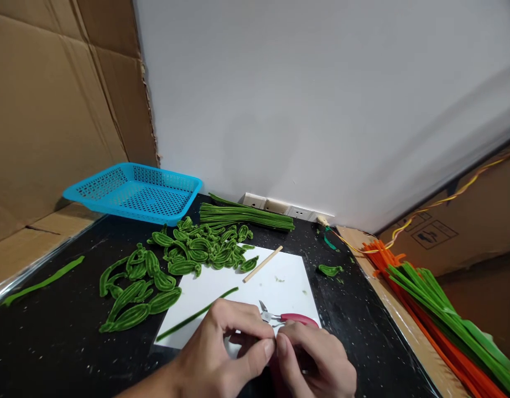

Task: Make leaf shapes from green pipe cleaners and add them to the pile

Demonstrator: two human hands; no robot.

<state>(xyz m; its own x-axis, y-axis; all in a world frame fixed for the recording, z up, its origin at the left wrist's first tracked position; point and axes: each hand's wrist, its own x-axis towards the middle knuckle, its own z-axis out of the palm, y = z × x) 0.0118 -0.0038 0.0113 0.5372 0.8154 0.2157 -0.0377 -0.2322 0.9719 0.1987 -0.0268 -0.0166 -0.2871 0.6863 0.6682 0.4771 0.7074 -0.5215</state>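
My left hand (232,345) and my right hand (315,354) meet at the front of the white paper sheet (280,276). Thumb and forefinger are pinched together on each, and the fingertips touch or nearly touch. Whatever lies between them is hidden or too small to name. Just beyond the fingers are cutting pliers with red handles (296,318), partly covered by my right hand. A green pipe cleaner (197,314) lies slantwise on the paper, beside my left hand. Farther back on the sheet rests a thin wooden stick (263,264).
Looped green pipe-cleaner leaves (197,249) are heaped left of and on the paper; one leaf (330,270) lies right. Behind are a bundle of green stems (246,216), a blue basket (180,182) and a socket strip (298,212). Orange (421,315) and light-green stems (446,315) lie right.
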